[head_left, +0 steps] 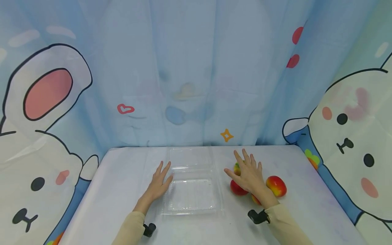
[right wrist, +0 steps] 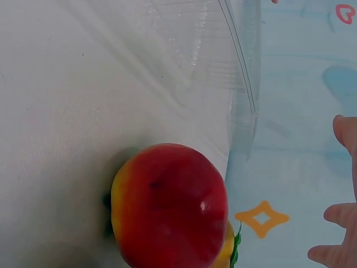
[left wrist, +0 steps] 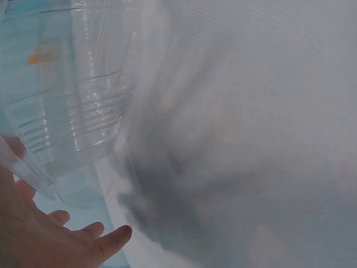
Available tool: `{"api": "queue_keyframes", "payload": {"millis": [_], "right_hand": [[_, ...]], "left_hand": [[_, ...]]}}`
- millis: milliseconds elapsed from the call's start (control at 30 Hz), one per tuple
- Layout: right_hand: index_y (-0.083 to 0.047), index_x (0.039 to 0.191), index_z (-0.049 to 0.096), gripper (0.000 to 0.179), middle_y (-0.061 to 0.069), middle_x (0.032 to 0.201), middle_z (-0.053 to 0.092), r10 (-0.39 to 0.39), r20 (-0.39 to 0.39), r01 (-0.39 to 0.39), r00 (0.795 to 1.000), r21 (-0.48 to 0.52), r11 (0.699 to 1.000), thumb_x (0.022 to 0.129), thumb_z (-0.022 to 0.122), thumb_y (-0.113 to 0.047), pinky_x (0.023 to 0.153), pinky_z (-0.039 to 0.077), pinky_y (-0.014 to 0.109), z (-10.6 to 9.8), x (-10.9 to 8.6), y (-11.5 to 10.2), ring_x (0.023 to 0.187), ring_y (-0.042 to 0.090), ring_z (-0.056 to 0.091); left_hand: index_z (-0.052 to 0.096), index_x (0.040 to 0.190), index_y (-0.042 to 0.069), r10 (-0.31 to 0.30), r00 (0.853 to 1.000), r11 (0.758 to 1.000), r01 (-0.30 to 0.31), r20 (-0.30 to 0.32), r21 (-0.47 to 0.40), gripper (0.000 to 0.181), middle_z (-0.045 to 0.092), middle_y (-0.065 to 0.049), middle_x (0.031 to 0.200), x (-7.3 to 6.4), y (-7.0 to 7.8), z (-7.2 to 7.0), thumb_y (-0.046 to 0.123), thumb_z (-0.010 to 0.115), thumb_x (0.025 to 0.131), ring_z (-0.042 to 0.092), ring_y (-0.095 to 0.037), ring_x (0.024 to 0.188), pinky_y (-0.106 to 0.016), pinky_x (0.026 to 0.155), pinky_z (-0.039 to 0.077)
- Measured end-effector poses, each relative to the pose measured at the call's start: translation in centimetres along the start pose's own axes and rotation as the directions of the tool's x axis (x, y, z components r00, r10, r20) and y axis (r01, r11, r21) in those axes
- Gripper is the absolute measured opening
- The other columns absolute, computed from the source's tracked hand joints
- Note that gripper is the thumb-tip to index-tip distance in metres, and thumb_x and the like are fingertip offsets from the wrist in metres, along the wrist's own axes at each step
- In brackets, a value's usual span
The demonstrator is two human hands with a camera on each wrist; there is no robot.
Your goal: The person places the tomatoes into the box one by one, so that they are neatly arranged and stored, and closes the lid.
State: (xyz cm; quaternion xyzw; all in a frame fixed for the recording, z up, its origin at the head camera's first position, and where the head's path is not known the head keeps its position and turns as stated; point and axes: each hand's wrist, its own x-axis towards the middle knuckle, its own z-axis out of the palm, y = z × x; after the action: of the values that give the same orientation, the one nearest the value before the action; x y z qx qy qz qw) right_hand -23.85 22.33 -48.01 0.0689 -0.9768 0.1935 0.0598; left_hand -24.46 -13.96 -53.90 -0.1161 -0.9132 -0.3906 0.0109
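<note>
**Bare left hand (head_left: 157, 185) and bare right hand (head_left: 249, 175), fingers spread, flank a clear, rectangular plastic hinged box (head_left: 193, 195)**

At the far left, a large white cartoon animal with a pink-lined ear (head_left: 49, 98) is printed on light blue hanging fabric (head_left: 183, 51). Next comes a beige left sleeve (head_left: 130, 228), with a small black device (head_left: 149, 230) at its cuff. The left hand is beside the box's left edge, fingers and thumb apart, clamped on nothing; whether it touches the plastic I cannot tell.

The box lies unfolded on a white cloth-covered table (head_left: 113, 190), its base nearer the person and its clear ribbed lid (head_left: 190, 158) beyond, toward the fabric.

To the right of the box are the fruits: a yellow fruit with green at the top (head_left: 236, 169), partly hidden by fingers, and just nearer, a round red fruit (head_left: 238, 189). The right hand is over this group, digits well separated and grasping nothing; the right wrist view shows its fingertips apart from the fruit there. A red-and-yellow fruit (head_left: 255, 200) shows partly beside the wrist, near a second black device (head_left: 258, 216). Farther right, a larger, rounded red-and-yellow fruit (head_left: 276, 186) lies in full view. Then come the beige right sleeve (head_left: 288, 226) and another printed white animal with pink cheeks (head_left: 346, 160).
</note>
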Motion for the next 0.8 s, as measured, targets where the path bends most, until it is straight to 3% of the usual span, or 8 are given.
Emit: {"api": "queue_keyframes", "payload": {"millis": [133,633,800], "right_hand": [[-0.009,0.156,0.025,0.092,0.027,0.16,0.013,0.005,0.011,-0.005,1.0,-0.003,1.0,0.089,0.052,-0.067,0.105,0.006,0.079,0.1,0.0,0.0,0.14,0.058,0.011],[-0.008,0.156,0.024,0.093,0.029,0.159,0.012,0.023,0.039,-0.023,0.999,0.008,1.0,0.09,0.051,-0.067,0.106,0.007,0.079,0.0,0.0,0.6,0.139,0.059,0.012],[-0.005,0.155,0.026,0.088,0.03,0.158,0.016,0.026,0.022,-0.026,0.999,0.007,1.0,0.091,0.056,-0.059,0.104,0.012,0.079,-0.4,-0.1,1.0,0.138,0.058,0.016]], "left_hand": [[0.027,0.157,0.014,-0.003,1.0,0.999,0.003,-0.002,-0.036,0.06,0.009,-0.025,0.161,-0.1,-0.2,0.2,0.028,0.047,0.102,0.015,-0.055,0.143,-0.075,0.108,0.016],[0.031,0.155,0.014,0.031,0.999,0.998,-0.033,-0.029,-0.046,0.057,0.014,-0.023,0.161,-0.4,-1.1,0.9,0.024,0.048,0.102,0.026,-0.05,0.141,-0.069,0.107,0.028],[0.033,0.155,0.012,0.036,0.998,0.997,-0.039,-0.045,-0.06,0.056,0.015,-0.022,0.162,-0.4,-1.2,0.9,0.02,0.049,0.101,0.026,-0.049,0.142,-0.068,0.108,0.027]]}}
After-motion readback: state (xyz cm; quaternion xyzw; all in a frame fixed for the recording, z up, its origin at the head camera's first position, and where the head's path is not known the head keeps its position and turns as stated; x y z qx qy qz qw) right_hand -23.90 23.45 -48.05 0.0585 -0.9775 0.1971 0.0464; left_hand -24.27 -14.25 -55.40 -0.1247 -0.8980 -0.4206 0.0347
